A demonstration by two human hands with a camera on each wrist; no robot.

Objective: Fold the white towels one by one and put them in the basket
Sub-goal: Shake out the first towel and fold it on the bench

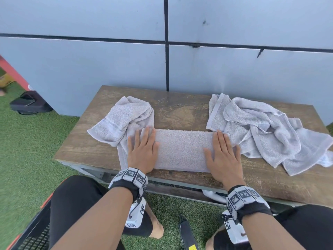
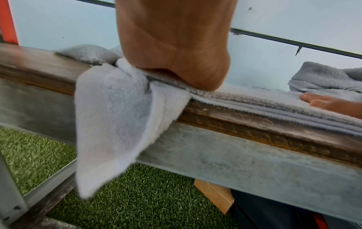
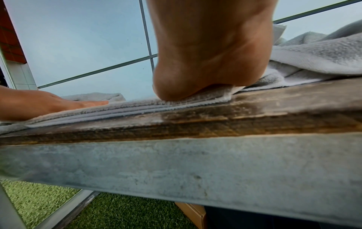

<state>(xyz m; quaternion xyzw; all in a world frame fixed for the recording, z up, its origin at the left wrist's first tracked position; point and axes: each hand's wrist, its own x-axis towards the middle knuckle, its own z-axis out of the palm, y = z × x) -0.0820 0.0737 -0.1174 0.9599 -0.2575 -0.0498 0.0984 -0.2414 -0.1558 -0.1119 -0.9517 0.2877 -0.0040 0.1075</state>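
A white towel, folded into a long strip, lies across the front of the wooden table. My left hand presses flat on its left end and my right hand lies flat on its right end, fingers straight. In the left wrist view my palm bears on the towel, and a flap hangs over the table's front edge. The right wrist view shows my palm on the layered towel. A black basket with an orange rim stands at the lower left.
One crumpled towel lies at the table's back left, and a pile of towels covers its right side. A grey panelled wall stands close behind. Green turf surrounds the table. A cardboard box sits underneath.
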